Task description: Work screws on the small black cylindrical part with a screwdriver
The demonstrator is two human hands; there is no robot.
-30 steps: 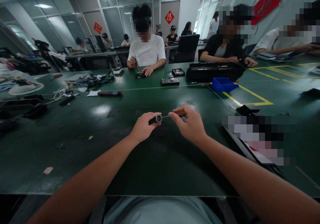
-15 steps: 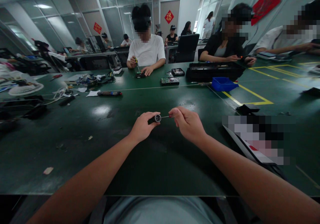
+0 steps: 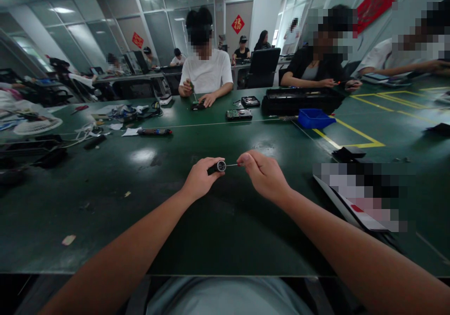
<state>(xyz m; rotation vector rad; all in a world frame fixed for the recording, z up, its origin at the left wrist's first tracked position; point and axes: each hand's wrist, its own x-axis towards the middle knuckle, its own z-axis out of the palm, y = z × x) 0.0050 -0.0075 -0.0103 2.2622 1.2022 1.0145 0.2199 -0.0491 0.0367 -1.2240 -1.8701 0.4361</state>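
Just above the green table (image 3: 211, 230), my left hand (image 3: 200, 180) is closed around a small dark cylindrical part (image 3: 221, 166). Its round end, with a pale metallic rim, faces to the right and towards me. My right hand (image 3: 265, 173) is closed on a screwdriver (image 3: 232, 165); only its thin metal shaft and a bit of red by the fingers show, the rest being hidden in the palm. The shaft's tip reaches the rim of the cylinder's open end. Whether it sits on a screw inside is too small to tell.
A screen-like device (image 3: 351, 207) lies by my right forearm. Farther off are a blue bin (image 3: 315, 118), a long black housing (image 3: 302, 101), a hard drive (image 3: 239, 114) and a dark rod-shaped tool (image 3: 154, 131). Across the table a co-worker in white (image 3: 206, 73) works with a screwdriver.
Both hands keep nearly the same place and hold. The cylinder and the screwdriver shaft have shifted only very slightly.
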